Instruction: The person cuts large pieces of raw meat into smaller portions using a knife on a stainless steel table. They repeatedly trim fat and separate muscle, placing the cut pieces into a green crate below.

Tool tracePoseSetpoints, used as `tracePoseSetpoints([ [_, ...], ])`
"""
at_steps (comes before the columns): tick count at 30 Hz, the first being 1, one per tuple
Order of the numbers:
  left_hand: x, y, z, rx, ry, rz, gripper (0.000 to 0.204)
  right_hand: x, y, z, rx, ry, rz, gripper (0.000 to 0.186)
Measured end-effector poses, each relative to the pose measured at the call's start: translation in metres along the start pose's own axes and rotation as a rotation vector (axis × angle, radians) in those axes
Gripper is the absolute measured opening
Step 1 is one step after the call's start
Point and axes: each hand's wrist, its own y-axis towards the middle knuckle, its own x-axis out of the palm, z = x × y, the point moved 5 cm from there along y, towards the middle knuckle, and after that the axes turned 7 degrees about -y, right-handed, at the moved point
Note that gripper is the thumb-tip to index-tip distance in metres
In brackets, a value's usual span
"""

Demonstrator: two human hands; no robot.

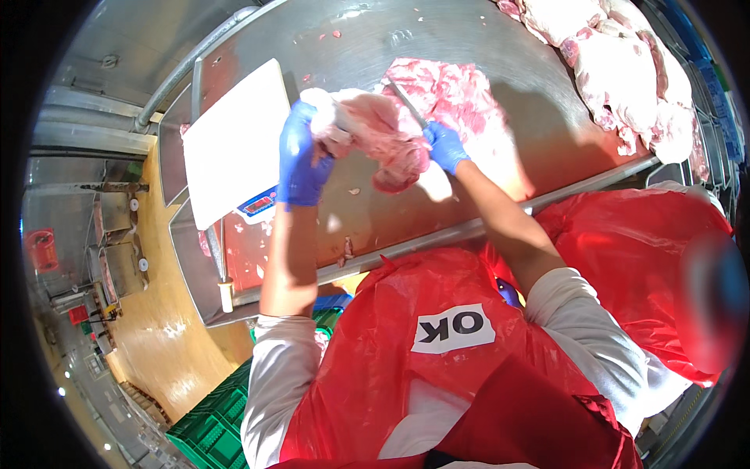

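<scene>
Meat chunk (383, 141), upper middle of frame, over the steel table (539, 109). Flat slab of meat (469, 98) lies just beyond it, upper centre. White board (242, 144) takes up the left, close by the left hand (303, 160); blue-edged scale (258, 205) at its lower corner. Rod with pale handle (226, 293) lower left, at the table's edge. Big pale cuts (617, 74) heaped upper right, well apart. Co-worker in red apron (625, 258) close at right.

Left fingers curled around the chunk's left end. Right hand (447, 147) closed on a knife (408, 102), just beside the chunk's right end; I can't tell whether the blade touches it.
</scene>
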Motion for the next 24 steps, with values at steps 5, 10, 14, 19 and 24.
tracePoseSetpoints([
  [5,-0.104,-0.011,-0.088,-0.064,0.439,0.276,0.033,-0.074,0.012,0.05,0.073,-0.223,0.166,0.022],
  [10,-0.162,-0.041,-0.136,0.249,1.723,0.364,0.044,-0.089,-0.045,0.064,0.399,0.278,-0.018,0.026],
  [14,-0.105,-0.031,-0.136,0.295,1.898,0.203,0.048,-0.071,-0.087,0.038,0.404,0.409,-0.07,0.025],
  [19,-0.11,0.034,-0.148,0.38,1.985,0.117,0.046,-0.049,-0.101,0.014,0.288,0.386,-0.147,0.025],
  [24,-0.121,0.078,-0.139,0.434,1.616,0.185,0.031,-0.052,-0.115,0.016,0.315,0.407,-0.115,0.028],
])
